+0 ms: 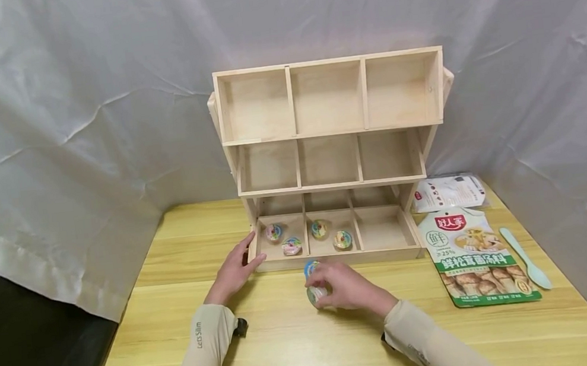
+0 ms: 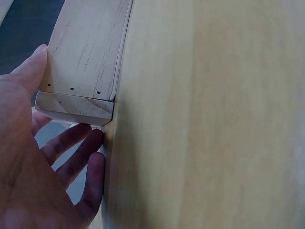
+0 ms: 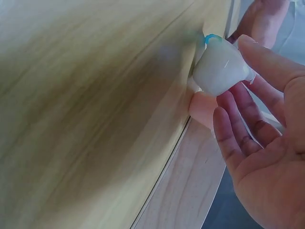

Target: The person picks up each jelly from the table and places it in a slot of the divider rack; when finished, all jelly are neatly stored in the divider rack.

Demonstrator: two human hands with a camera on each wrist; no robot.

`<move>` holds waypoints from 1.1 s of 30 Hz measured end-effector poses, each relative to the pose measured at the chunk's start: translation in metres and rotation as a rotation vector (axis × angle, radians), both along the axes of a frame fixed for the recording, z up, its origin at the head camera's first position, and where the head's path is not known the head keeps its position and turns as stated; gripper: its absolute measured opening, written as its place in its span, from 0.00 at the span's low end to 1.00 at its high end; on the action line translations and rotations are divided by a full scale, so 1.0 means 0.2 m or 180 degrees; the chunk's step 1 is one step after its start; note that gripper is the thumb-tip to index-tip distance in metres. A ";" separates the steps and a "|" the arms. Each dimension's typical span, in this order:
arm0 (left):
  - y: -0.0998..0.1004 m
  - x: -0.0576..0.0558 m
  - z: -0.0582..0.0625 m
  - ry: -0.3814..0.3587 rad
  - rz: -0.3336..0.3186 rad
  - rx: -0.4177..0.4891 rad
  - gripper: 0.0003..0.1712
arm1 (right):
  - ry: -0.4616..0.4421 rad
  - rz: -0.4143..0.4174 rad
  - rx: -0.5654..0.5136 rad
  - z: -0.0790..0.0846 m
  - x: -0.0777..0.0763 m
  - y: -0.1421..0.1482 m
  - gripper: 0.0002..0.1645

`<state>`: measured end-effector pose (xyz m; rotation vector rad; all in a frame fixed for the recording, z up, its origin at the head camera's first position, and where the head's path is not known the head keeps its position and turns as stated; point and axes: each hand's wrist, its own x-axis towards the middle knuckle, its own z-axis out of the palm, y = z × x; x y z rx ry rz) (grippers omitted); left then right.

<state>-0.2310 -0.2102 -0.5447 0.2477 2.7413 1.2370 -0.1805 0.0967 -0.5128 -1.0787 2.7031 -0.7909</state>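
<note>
My right hand pinches a small jelly cup between thumb and fingers, just in front of the wooden rack. Its body looks milky white in the right wrist view, tipped on its side. Next to it, by the rack's front edge, is another cup with a blue lid; a pinkish cup shows there in the right wrist view. My left hand rests at the rack's lower left corner, thumb and fingers spread around it. Two pink-lidded cups lie in the bottom left compartment, two yellowish-lidded cups in the middle one.
Right of the rack lies a green-and-white soup seasoning pouch, with a white packet behind it and a pale green spoon beside it. Grey sheeting hangs behind and at both sides of the wooden table.
</note>
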 end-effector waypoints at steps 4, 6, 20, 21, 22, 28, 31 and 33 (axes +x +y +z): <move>0.00 0.00 0.00 0.0006 -0.0003 0.0010 0.46 | 0.0066 0.0057 0.0036 0.00 0.01 0.00 0.25; 0.00 0.00 0.00 -0.0001 0.0000 0.0025 0.47 | 0.0101 0.0086 0.0055 0.00 0.01 0.01 0.26; 0.00 0.00 -0.01 -0.0001 -0.0007 0.0068 0.46 | 0.0101 0.0024 0.0204 0.00 0.03 0.01 0.28; 0.00 0.00 -0.01 -0.0001 -0.0009 0.0070 0.47 | 0.0091 0.0022 0.0201 0.00 0.03 0.01 0.28; 0.00 0.00 -0.01 -0.0001 -0.0011 0.0072 0.46 | 0.0086 0.0015 0.0214 0.00 0.03 0.01 0.28; 0.00 -0.01 -0.01 0.0009 -0.0013 0.0066 0.47 | 0.0027 -0.0042 0.0162 0.00 0.03 0.03 0.28; 0.00 -0.01 -0.01 0.0008 -0.0011 0.0094 0.47 | -0.0015 -0.0074 0.0132 0.01 0.03 0.04 0.27; -0.01 -0.01 -0.02 0.0006 -0.0008 0.0104 0.47 | -0.0053 -0.0086 0.0113 0.01 0.03 0.05 0.27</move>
